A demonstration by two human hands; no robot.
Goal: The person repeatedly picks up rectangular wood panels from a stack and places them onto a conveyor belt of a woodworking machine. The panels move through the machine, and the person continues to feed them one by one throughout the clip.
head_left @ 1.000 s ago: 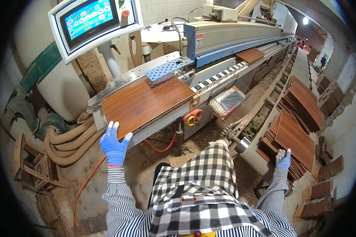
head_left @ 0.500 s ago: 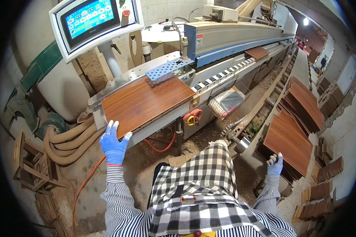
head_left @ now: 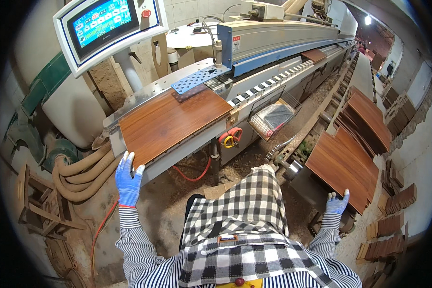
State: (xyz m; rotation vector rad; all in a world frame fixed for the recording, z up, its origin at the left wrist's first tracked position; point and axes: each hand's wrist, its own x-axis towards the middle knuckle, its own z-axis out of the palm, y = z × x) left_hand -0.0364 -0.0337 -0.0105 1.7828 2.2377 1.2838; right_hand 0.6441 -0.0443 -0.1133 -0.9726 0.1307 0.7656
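Two blue-gloved hands work opposite sides of you at a long edge-finishing machine (head_left: pixel 273 43). Your left hand (head_left: pixel 127 178), fingers spread flat, presses against the near left corner of a brown wood panel (head_left: pixel 170 122) lying on the machine's feed table, to your front left. Your right hand (head_left: pixel 336 204), also spread with fingers fanned, touches the near edge of the top board (head_left: pixel 343 165) of a stack low on your right; it closes on nothing.

At far left a white control box carries a screen (head_left: pixel 103 21) of coloured tiles with a red round button (head_left: pixel 146 13) at its right. A small rectangular label in red and white sits on the grey machine housing, just beyond a blue perforated plate (head_left: pixel 199 79). Under the table's near edge hangs a red and yellow handle (head_left: pixel 231 138), and right of it a wire basket (head_left: pixel 273 117) holds a dark sheet.

Since half a second ago your right hand has risen to meet the board's edge, and the board has drawn nearer; your left hand stays planted on the panel's corner.
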